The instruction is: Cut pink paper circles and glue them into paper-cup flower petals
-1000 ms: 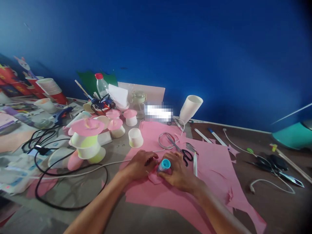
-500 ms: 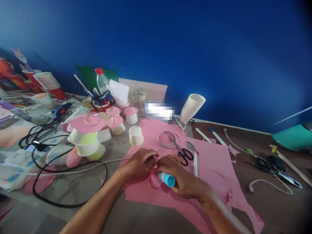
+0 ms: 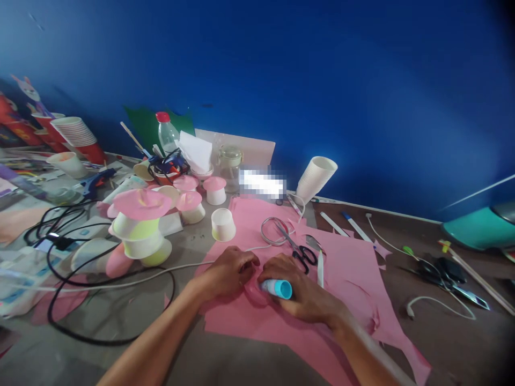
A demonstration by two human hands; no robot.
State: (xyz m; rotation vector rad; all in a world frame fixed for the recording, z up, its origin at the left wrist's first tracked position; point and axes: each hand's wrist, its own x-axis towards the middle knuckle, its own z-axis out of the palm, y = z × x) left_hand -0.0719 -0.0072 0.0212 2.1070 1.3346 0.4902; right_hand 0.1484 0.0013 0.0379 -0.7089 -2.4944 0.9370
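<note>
Against a blue wall [image 3: 322,80], cluttered table [image 3: 225,364] holds seemingly pink paper [image 3: 346,268].

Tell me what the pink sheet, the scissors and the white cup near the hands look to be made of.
Pink sheet: matte paper, probably; torn, curling edges. Scissors: shiny metal blades, black handles, likely plastic. White cup: looks like matte paper, thin-walled, upside down.

glue stick [image 3: 277,288]: blue cap | paper sheet [image 3: 341,279]: pink (plain) | scissors [image 3: 300,251]: black handles

Legible text: none. Pixelated patch [image 3: 262,184] at the back of the table [image 3: 225,364] hides any print.
</note>
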